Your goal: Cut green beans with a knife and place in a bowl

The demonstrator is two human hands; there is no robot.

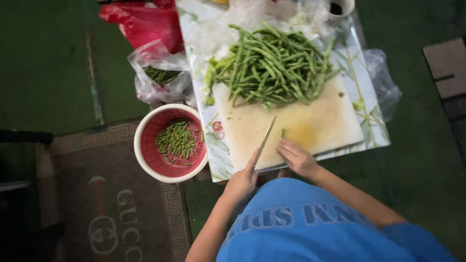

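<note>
Blue shirt (310,228) fills my lower view; my left hand (242,180) grips the knife (265,140), my right hand (297,157) lies flat (fingers together) on the cutting board (301,126) beside one bean piece (282,132). I'd tuck fingertips back, since the bean pile (272,65) waits further up.

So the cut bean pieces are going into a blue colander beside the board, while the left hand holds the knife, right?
Not quite: the colander is red with a white rim, not blue. The head view shows it beside the cutting board, holding cut bean pieces. The rest stands: the left hand holds the knife.
</note>
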